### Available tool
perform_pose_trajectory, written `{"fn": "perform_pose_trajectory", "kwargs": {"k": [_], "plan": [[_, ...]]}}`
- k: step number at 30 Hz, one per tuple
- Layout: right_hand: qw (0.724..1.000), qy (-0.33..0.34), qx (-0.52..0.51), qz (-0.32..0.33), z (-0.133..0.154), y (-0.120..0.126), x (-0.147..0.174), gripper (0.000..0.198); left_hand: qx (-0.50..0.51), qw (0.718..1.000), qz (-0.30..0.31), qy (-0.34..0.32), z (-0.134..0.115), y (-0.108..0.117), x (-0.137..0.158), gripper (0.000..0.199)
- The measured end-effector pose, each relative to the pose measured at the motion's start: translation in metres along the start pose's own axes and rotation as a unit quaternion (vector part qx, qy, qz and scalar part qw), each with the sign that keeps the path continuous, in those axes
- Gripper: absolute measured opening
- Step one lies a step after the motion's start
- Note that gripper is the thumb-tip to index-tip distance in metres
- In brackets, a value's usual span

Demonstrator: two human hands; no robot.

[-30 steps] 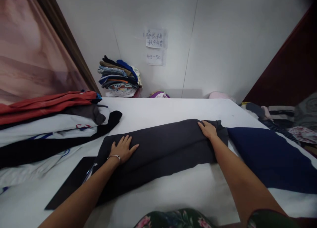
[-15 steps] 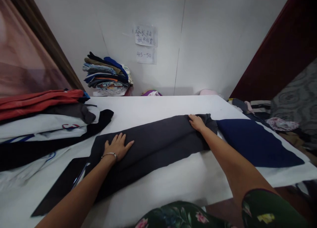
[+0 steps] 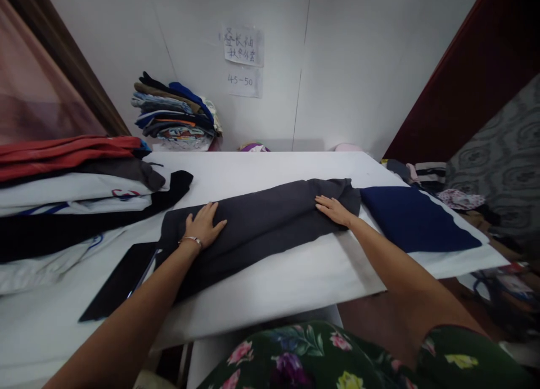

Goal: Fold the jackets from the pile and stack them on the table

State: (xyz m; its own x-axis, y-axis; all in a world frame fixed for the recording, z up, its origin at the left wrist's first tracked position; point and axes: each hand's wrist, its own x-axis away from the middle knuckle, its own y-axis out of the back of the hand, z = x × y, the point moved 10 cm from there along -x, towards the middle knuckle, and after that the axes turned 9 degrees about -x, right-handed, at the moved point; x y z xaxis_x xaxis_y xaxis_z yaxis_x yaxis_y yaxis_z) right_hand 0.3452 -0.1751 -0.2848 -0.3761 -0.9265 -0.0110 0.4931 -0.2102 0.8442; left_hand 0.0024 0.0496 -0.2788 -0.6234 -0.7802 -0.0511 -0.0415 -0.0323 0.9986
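A dark grey garment (image 3: 265,214), folded into a long strip, lies across the white table (image 3: 270,271). On its left part rests my left hand (image 3: 203,224), palm down with fingers spread, a bracelet at the wrist. My right hand (image 3: 334,210) lies flat near the garment's right end, fingers stretched out and pressing on the cloth. Just beyond that end is a folded navy blue cloth (image 3: 417,217). A black tablet-like slab (image 3: 120,279) lies beside my left forearm, its edge close to the grey garment.
Stacked clothes, red on top (image 3: 67,155), fill the table's left side. A tall pile of folded clothes (image 3: 175,116) stands at the back left against the wall. Paper signs (image 3: 243,45) hang above. More clothes (image 3: 459,199) lie past the right edge.
My right hand has slid from the garment's far edge towards its middle and flattened. The left hand stays in about the same place. The view has tilted slightly down.
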Motion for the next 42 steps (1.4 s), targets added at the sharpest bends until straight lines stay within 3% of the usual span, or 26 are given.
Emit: {"fn": "perform_pose_trajectory", "kwargs": {"k": [4, 7, 11, 18, 24, 29, 33, 37, 39, 42], "plan": [[0.997, 0.039, -0.053, -0.046, 0.0, 0.025, 0.047, 0.052, 0.047, 0.994, 0.006, -0.103, -0.023, 0.007, 0.046, 0.063], [0.997, 0.06, 0.0, -0.041, -0.013, 0.03, 0.077, 0.063, 0.01, 0.985, 0.035, -0.17, -0.031, -0.001, 0.086, 0.073], [0.995, 0.059, 0.082, -0.027, -0.032, 0.025, 0.09, 0.061, -0.05, 0.98, 0.036, -0.189, -0.027, -0.006, 0.11, 0.075], [0.989, 0.084, 0.11, -0.043, -0.017, 0.02, 0.073, 0.053, -0.051, 0.984, 0.022, -0.171, -0.023, 0.007, 0.099, 0.048], [0.986, 0.102, 0.121, -0.051, -0.017, 0.0, 0.071, 0.054, -0.073, 0.989, 0.008, -0.129, -0.014, 0.004, 0.097, 0.048], [0.988, 0.104, 0.101, -0.051, -0.025, -0.013, 0.078, 0.058, -0.063, 0.987, -0.016, -0.15, -0.018, -0.011, 0.117, 0.056], [0.994, 0.076, 0.009, -0.072, -0.038, -0.005, 0.082, 0.056, -0.014, 0.985, -0.014, -0.172, -0.012, -0.007, 0.128, 0.05], [0.983, 0.076, -0.071, -0.152, -0.04, 0.02, 0.074, 0.05, 0.045, 0.99, -0.012, -0.134, 0.002, 0.011, 0.117, 0.051], [0.975, 0.104, -0.041, -0.19, -0.027, 0.03, 0.063, 0.05, 0.034, 0.993, -0.029, -0.112, 0.006, 0.021, 0.107, 0.05], [0.973, 0.128, 0.057, -0.185, -0.004, 0.027, 0.035, 0.054, -0.016, 0.994, -0.027, -0.102, 0.004, 0.023, 0.095, 0.048]]}}
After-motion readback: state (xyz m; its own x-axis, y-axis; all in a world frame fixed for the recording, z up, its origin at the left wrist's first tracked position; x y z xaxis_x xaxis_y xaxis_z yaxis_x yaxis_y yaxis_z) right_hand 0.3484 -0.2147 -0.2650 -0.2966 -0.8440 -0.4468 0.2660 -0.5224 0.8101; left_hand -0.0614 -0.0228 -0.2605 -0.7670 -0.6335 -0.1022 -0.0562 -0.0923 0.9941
